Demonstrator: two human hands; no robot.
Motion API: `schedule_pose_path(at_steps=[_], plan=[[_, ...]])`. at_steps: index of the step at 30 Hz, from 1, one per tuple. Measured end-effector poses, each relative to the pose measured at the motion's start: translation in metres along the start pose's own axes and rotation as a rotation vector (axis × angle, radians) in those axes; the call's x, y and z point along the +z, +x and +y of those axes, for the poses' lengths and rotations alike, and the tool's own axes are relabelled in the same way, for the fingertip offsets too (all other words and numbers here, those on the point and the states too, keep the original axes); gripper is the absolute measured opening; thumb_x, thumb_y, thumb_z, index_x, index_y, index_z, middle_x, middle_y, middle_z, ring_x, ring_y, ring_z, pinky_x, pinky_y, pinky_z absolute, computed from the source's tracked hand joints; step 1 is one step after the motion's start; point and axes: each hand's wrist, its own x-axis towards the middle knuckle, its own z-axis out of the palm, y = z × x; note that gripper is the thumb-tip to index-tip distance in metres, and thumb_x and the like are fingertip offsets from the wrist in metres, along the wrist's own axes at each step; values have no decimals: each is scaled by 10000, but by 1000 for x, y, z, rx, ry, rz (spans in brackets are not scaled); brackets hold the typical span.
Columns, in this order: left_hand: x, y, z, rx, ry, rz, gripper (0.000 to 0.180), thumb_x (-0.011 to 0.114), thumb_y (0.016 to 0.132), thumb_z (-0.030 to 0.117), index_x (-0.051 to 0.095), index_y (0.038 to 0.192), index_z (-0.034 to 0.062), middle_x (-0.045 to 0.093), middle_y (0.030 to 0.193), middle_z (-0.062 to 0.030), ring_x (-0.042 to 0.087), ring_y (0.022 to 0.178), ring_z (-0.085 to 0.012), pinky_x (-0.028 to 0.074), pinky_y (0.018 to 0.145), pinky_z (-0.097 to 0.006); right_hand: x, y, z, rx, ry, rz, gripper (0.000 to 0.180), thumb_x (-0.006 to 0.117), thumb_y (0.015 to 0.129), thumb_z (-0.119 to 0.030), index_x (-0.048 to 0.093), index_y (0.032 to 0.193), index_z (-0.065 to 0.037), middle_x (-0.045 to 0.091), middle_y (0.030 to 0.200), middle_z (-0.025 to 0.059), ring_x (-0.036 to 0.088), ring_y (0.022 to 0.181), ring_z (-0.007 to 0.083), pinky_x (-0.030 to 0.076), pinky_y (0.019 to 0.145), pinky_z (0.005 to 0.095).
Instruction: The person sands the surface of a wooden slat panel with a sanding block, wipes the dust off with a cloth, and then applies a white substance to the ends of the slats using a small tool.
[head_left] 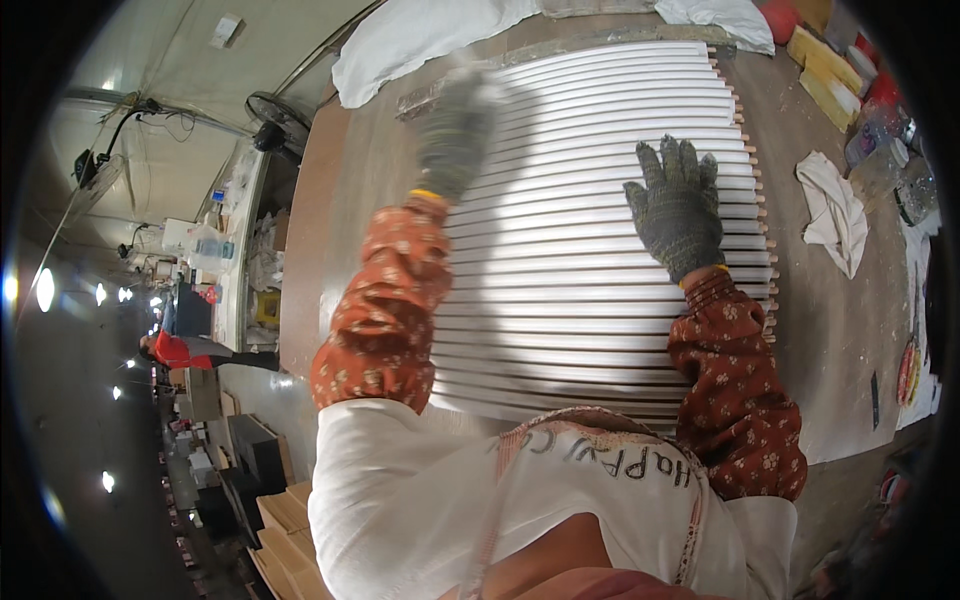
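A white cloth [835, 210] lies crumpled on the workbench [850, 330], right of the work. Yellow sponge blocks [825, 70] sit near the far right corner, beside a red object [780, 18]. White sacks [420, 35] rest along the bench's far edge. A black fan [278, 120] stands at left. Farther left, a person in red [175, 350] stands among cluttered shelves. Cardboard boxes [285, 520] stack at lower left.

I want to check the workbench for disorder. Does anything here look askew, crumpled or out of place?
The white slats lie in an even, parallel row under both gloved hands: left hand, right hand. Only the white cloth stands out, crumpled on the bench right of them.
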Motion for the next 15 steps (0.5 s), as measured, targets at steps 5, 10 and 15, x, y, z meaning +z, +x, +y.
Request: schedule_pose_path(at_steps=[5, 10, 15], plan=[[54, -7, 23, 111, 69, -455, 297, 553, 902, 276, 589, 1158, 130, 619, 1046, -117, 580, 964, -322, 448, 879, -444, 4, -1, 6, 13, 39, 40, 550, 398, 986, -443, 372, 1449, -146, 322, 1511, 158, 244, 1424, 312, 117, 1178, 506], [-39, -71, -106, -220, 398, -582, 288, 541, 893, 244, 611, 1164, 174, 644, 1096, -141, 617, 984, -354, 487, 868, -472, 6, -3, 1, -1, 44, 87, 527, 374, 993, -411, 383, 1418, -99, 360, 1476, 166, 256, 1411, 313, 115, 1173, 514], [-75, -39, -126, -422, 499, -233, 350, 519, 931, 267, 583, 1214, 71, 656, 1007, -191, 623, 964, -376, 490, 862, -459, -5, 0, -2, 22, 44, -3, 537, 374, 997, -426, 366, 1442, -124, 336, 1497, 158, 246, 1420, 309, 115, 1178, 507]])
